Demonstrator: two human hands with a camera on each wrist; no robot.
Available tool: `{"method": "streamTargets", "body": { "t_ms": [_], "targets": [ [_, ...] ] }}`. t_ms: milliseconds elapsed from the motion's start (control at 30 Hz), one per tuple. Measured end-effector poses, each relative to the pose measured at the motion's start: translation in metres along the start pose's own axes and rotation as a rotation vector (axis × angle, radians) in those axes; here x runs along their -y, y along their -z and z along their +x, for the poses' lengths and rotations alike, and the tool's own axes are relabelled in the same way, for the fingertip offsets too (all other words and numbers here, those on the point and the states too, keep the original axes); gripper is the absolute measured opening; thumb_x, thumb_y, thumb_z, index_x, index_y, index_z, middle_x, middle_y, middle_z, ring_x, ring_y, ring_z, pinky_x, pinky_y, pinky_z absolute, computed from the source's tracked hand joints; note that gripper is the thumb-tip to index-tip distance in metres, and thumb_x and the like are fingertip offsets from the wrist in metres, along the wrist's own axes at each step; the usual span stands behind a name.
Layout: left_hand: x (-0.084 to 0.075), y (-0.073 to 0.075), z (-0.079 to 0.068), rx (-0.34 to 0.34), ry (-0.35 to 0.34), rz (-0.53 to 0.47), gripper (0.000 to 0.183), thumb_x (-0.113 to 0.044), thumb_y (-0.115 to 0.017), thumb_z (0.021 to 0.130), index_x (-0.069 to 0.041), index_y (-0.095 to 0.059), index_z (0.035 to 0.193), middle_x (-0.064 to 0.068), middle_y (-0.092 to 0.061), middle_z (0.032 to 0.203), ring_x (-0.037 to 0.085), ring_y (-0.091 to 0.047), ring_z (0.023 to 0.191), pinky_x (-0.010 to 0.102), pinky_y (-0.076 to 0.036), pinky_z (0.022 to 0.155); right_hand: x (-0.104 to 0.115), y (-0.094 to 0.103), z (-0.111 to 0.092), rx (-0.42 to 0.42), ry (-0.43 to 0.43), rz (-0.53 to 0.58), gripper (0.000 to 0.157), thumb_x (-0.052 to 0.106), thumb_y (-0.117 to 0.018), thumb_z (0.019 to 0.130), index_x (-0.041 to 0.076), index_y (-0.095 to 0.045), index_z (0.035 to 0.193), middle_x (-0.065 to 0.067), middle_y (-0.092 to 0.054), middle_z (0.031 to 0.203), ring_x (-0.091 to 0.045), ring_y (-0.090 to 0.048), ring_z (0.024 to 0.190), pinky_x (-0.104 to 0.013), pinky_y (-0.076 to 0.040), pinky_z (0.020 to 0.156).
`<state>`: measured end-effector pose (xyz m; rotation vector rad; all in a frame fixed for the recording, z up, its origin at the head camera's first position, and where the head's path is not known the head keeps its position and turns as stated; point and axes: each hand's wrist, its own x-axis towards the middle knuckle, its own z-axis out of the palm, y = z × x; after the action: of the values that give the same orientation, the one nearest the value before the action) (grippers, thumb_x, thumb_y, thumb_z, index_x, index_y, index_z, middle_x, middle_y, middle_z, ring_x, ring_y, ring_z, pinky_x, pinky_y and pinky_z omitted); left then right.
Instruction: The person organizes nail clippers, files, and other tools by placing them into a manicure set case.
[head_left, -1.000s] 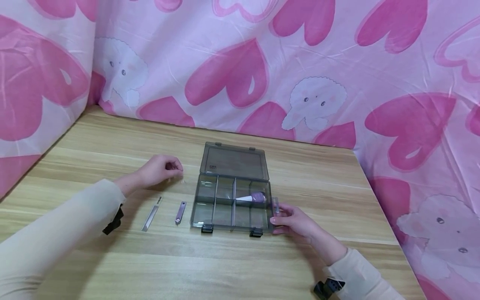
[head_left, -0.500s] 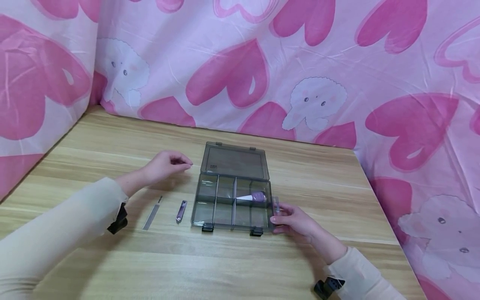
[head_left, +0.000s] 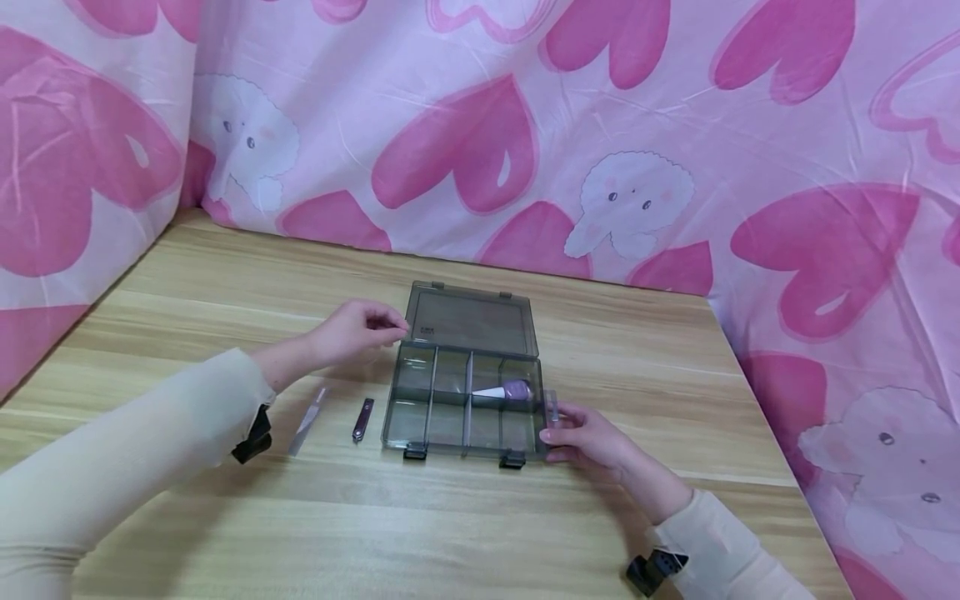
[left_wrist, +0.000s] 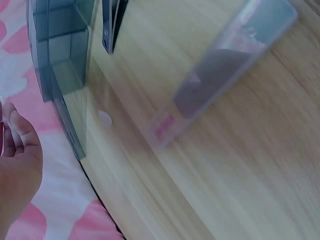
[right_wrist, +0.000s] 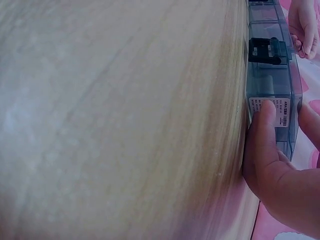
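A smoky clear compartment box [head_left: 447, 450] lies with its lid [head_left: 472, 321] folded back. My right hand [head_left: 588, 437] grips its near right corner; in the right wrist view one finger lies over a white label [right_wrist: 282, 112]. Just left of the lid, my left hand [head_left: 360, 333] has thumb and finger together in a pinch. A tiny pale, see-through piece shows at those fingertips in the left wrist view, too small to identify. Inside the box rests a purple nail polish bottle [head_left: 516, 390] with a white cap, tilted across the right compartments.
Left of the box lie purple nail clippers [head_left: 363, 419] and a slim file-like strip in a clear sleeve [left_wrist: 220, 75]. A small translucent oval [left_wrist: 105, 119] sits on the table [head_left: 405, 533]. Pink heart-patterned cloth [head_left: 450, 125] hangs along the table's far edge.
My left hand has moved right and slightly away from me, from above the table to beside the box lid. My right hand stays at the box corner.
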<state>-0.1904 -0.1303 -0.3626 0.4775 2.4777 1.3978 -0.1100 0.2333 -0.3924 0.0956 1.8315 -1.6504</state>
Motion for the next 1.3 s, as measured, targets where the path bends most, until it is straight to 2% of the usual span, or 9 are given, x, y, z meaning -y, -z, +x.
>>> {"method": "streamTargets", "body": {
  "t_ms": [200,467,733,1067,1300],
  "targets": [
    [-0.008,-0.012,0.003,0.009,-0.067,-0.003,0.016,-0.008,-0.061,0.089,0.003,-0.067,0.1,0.015,-0.066,0.09,0.01,-0.05,0.072,0.019,-0.045,0.062,0.0,0.0,0.0,-0.001,0.0,0.002,0.07,-0.002,-0.057,0.087,-0.012,-0.017,0.143,-0.001,-0.058,0.095,-0.01,-0.061,0.083,-0.028,-0.055,0.079],
    [-0.016,-0.022,0.007,0.019,-0.137,0.004,0.014,-0.007,-0.063,0.087,0.002,-0.068,0.097,0.012,-0.067,0.088,0.012,-0.049,0.073,0.019,-0.043,0.063,-0.001,0.0,-0.001,-0.001,0.012,0.005,0.069,-0.003,-0.056,0.086,-0.014,-0.018,0.142,-0.002,-0.058,0.095,-0.01,-0.061,0.083,-0.029,-0.056,0.078],
    [-0.025,-0.032,0.014,0.078,-0.155,0.008,0.011,-0.007,-0.064,0.087,-0.001,-0.068,0.094,0.012,-0.068,0.088,0.012,-0.05,0.071,0.021,-0.044,0.062,-0.003,0.002,0.0,0.012,0.012,0.005,0.071,0.0,-0.059,0.086,-0.013,-0.017,0.142,-0.001,-0.057,0.092,-0.008,-0.06,0.079,-0.027,-0.056,0.075],
    [-0.03,-0.042,0.017,0.131,-0.143,0.015,0.012,-0.008,-0.063,0.087,-0.001,-0.068,0.097,0.01,-0.069,0.093,0.012,-0.054,0.076,0.024,-0.048,0.069,-0.002,0.001,0.0,0.011,0.011,0.012,0.071,-0.002,-0.058,0.087,-0.013,-0.015,0.143,0.0,-0.054,0.088,-0.007,-0.058,0.076,-0.026,-0.056,0.074],
    [-0.034,-0.048,0.019,0.163,-0.14,0.022,0.014,-0.01,-0.063,0.088,-0.002,-0.069,0.098,0.007,-0.069,0.094,0.013,-0.051,0.074,0.026,-0.047,0.067,-0.001,0.0,0.0,0.0,0.025,0.001,0.07,-0.002,-0.058,0.087,-0.014,-0.016,0.142,0.0,-0.055,0.092,-0.009,-0.059,0.081,-0.029,-0.056,0.078]
  ]
}}
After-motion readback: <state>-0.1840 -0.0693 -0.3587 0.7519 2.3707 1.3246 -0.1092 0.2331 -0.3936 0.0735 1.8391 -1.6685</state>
